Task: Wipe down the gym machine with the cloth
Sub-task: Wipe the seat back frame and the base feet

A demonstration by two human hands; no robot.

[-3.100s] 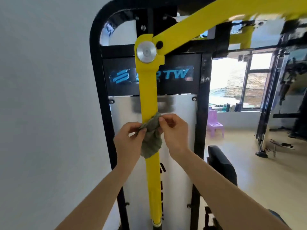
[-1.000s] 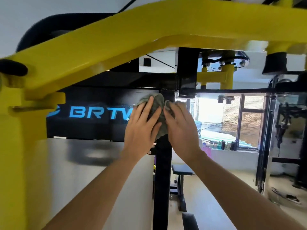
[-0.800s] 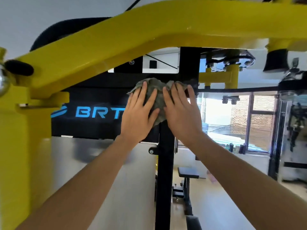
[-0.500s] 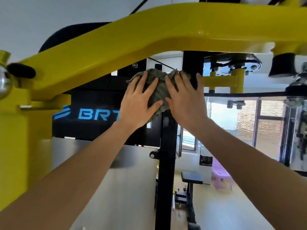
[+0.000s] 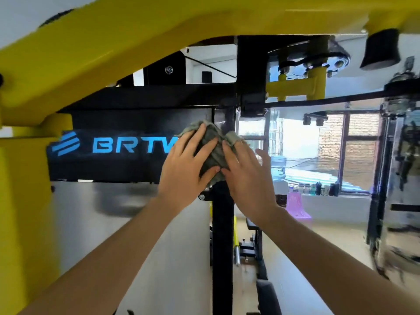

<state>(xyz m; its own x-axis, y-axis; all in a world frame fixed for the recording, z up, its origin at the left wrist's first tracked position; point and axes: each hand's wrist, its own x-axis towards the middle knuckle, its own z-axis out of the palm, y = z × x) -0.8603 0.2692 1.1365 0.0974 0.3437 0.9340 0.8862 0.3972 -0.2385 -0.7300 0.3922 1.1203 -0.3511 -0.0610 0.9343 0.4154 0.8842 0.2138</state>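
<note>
We see the cloth [image 5: 210, 153], a crumpled grey-green wad, pressed against the black upright post [image 5: 222, 246] of the gym machine [image 5: 136, 30], level with the blue lettering on the dark panel [image 5: 113, 151] to its left. Half a second ago it sat higher, up by the cross beam under the yellow arm; now both hands and the cloth have come down the post to the height of the lettering. The wad has no sharp long axis, but the strip that shows between the hands runs up and down, along the post, with its top edge spreading left and right. The left hand [image 5: 184, 171] lies flat on the cloth's left side and the right hand [image 5: 245, 176] flat on its right; the grip of each is apart, fingers straight and pressing rather than curled round it, and a corner of cloth covers some right fingertips. Below the dark panel is a silver plate [image 5: 102, 223]. Past the post we make out a bench [image 5: 254, 233], a purple chair [image 5: 296, 208] and a window [image 5: 354, 151]
</note>
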